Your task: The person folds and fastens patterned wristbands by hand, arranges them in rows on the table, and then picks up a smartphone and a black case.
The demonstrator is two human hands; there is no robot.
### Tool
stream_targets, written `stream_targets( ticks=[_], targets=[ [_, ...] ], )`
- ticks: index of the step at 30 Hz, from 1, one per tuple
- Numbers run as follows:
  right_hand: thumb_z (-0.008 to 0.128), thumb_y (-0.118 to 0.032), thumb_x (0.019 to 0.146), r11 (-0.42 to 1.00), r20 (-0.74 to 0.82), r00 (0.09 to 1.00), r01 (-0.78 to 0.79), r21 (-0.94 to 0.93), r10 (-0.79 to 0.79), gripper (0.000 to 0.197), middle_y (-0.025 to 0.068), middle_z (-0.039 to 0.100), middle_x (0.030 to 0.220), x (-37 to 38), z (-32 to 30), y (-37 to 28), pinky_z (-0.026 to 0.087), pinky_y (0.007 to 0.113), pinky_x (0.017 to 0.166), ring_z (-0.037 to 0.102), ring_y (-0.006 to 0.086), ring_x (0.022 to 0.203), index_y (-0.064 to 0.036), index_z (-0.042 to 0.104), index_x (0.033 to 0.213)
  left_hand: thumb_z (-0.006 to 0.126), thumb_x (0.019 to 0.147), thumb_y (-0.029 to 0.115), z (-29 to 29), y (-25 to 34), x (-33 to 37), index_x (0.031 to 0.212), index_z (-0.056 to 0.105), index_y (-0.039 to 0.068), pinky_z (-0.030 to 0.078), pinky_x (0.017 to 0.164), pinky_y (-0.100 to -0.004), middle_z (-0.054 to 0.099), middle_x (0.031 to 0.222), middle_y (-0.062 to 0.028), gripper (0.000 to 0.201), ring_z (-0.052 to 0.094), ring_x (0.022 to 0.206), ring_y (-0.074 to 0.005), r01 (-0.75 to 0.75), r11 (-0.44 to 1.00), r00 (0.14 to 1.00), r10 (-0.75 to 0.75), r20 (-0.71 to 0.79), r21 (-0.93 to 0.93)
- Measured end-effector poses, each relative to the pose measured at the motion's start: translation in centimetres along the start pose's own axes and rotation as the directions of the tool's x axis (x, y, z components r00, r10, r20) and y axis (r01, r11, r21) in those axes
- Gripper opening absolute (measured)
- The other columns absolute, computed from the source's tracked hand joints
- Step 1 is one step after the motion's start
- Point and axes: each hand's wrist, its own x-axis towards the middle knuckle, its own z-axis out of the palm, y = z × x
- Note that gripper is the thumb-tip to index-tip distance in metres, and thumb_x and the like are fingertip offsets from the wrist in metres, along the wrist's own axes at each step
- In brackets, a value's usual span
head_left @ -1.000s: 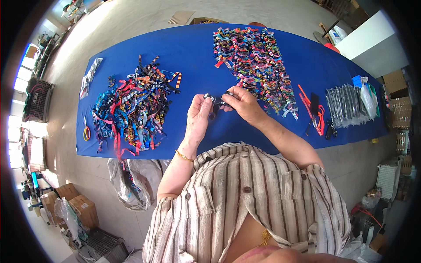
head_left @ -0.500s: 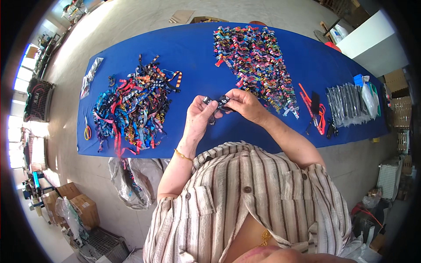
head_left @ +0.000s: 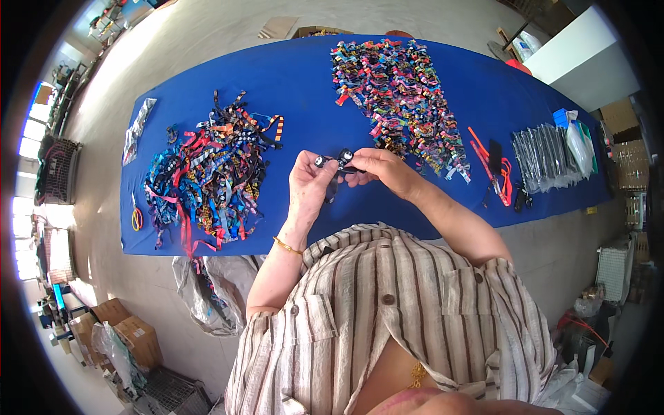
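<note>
Above the near part of the blue-covered table [head_left: 304,90], a black fabric strap [head_left: 344,159] with white printed figures is bunched up between both my hands. My left hand [head_left: 308,181] pinches it, thumb against the fingers, with one end poking out past the thumb. From the other side, the thumb and fingers of my right hand [head_left: 389,170] grip it. A short dark piece hangs below the pinch. How the strap is folded or joined is partly hidden by my fingers.
Left lies a tangled heap of colourful straps [head_left: 207,176], with scissors [head_left: 137,216] beside it. Rows of small knotted fabric pieces [head_left: 408,97] cover the far right middle. Farther right are red straps [head_left: 490,169] and clear-bagged black items [head_left: 546,159]. A plastic sack [head_left: 214,290] sits below the table edge.
The strap has turned between my fingers: a printed fold now stands up near my right thumb. My right fingers have shifted slightly. My view has moved a little.
</note>
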Motion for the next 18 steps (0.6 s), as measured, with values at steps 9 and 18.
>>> stream_targets(
  ticks=[9,18],
  targets=[
    [0.074,-0.009,0.08,0.367,0.128,0.66,0.556,-0.745,-0.74,0.014,0.0048,0.063,0.085,-1.0,0.7,0.4,0.048,0.032,0.067,0.062,0.0218,0.077,-0.0069,0.062,0.087,0.066,0.092,0.007,0.0,0.3,0.6,0.088,0.049,0.007,0.047,0.054,-0.0208,0.065,0.078,-0.0063,0.018,0.063,0.064,-0.0099,0.105,0.982,0.994,-0.108,-0.013,-0.157],
    [0.07,-0.024,0.089,0.811,-0.195,0.876,0.295,-0.505,-0.44,0.021,0.0022,0.063,0.087,-1.9,-0.6,0.8,0.048,0.025,0.076,0.059,0.0095,0.082,-0.0055,0.062,0.093,0.068,0.089,0.004,0.6,0.1,0.5,0.086,0.052,0.006,0.05,0.061,-0.0235,0.065,0.081,-0.0055,0.017,0.06,0.066,-0.0106,0.089,0.99,0.994,-0.082,0.072,-0.11]
  ],
)
